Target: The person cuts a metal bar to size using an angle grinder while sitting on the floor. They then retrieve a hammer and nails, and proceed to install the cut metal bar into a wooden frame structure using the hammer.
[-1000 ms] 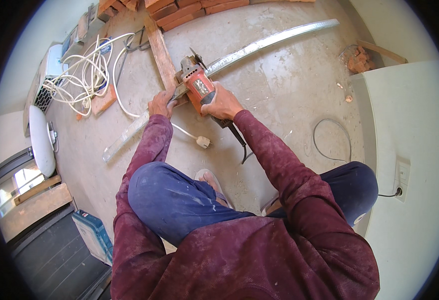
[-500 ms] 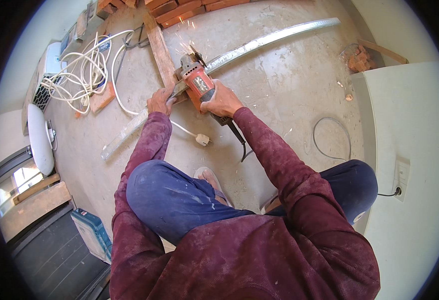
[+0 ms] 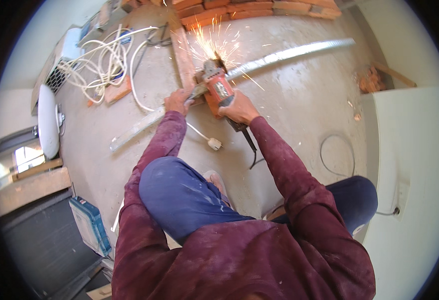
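Observation:
A long silver metal profile (image 3: pixel 289 52) lies across the concrete floor and rests on a wooden plank (image 3: pixel 183 55). My right hand (image 3: pixel 237 107) grips the body of a red angle grinder (image 3: pixel 217 87) whose disc bites into the profile, throwing orange sparks (image 3: pixel 212 42) up and away. My left hand (image 3: pixel 178 101) is closed around the grinder's side handle, just left of the tool. I crouch with both knees bent, sleeves dark red, trousers blue.
Coiled white cable (image 3: pixel 104 60) lies at the left, its plug (image 3: pixel 214 145) near my knee. Red bricks (image 3: pixel 259 7) line the far edge. A blue tool case (image 3: pixel 92 225) sits at lower left, a white wall panel (image 3: pixel 414 165) at right with a socket (image 3: pixel 399 200).
The grinder has started throwing a much larger spray of sparks. Both hands stay on the tool in nearly the same place.

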Demonstrator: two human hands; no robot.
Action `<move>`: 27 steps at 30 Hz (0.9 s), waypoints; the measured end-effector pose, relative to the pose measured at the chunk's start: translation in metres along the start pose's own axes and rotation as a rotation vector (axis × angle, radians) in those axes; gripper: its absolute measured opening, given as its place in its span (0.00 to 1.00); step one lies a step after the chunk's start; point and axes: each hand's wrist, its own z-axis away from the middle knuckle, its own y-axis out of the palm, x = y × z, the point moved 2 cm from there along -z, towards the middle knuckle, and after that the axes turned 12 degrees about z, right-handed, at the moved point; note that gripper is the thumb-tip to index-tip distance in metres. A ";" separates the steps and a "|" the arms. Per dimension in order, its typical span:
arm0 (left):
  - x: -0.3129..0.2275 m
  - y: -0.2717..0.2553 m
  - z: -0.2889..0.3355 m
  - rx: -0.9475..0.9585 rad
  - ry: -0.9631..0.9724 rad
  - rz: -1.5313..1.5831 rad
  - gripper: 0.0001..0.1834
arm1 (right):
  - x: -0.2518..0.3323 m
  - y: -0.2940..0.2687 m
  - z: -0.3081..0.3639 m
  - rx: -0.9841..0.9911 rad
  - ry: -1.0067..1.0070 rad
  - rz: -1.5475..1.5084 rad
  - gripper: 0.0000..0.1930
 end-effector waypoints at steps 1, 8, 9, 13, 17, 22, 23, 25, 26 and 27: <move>0.001 0.000 -0.001 -0.014 0.010 -0.015 0.33 | -0.010 0.003 -0.007 0.006 -0.009 -0.015 0.32; -0.016 -0.011 -0.001 0.034 -0.094 0.043 0.32 | -0.003 0.001 0.000 0.026 -0.005 -0.074 0.22; -0.016 -0.010 0.000 0.022 -0.083 0.045 0.32 | -0.005 0.002 -0.001 0.024 -0.008 -0.075 0.22; -0.015 -0.010 0.002 0.032 -0.105 0.037 0.33 | -0.003 0.001 0.000 0.048 0.004 -0.112 0.21; -0.015 -0.010 0.003 0.012 -0.092 0.058 0.34 | -0.004 0.001 0.001 0.036 0.024 -0.095 0.20; -0.014 -0.010 0.001 0.001 -0.054 0.049 0.30 | -0.009 0.002 -0.003 0.082 0.015 -0.077 0.21; -0.014 -0.010 0.001 -0.003 -0.046 0.048 0.30 | -0.008 0.001 -0.002 0.081 0.020 -0.085 0.21; -0.012 -0.008 0.001 -0.003 -0.040 0.042 0.30 | -0.009 0.002 -0.002 0.078 0.020 -0.100 0.21; -0.012 -0.007 0.002 -0.003 -0.037 0.039 0.30 | -0.009 0.002 -0.001 0.075 0.016 -0.107 0.21; -0.010 -0.007 0.001 0.008 -0.048 0.031 0.30 | -0.009 0.002 -0.001 0.073 0.011 -0.114 0.21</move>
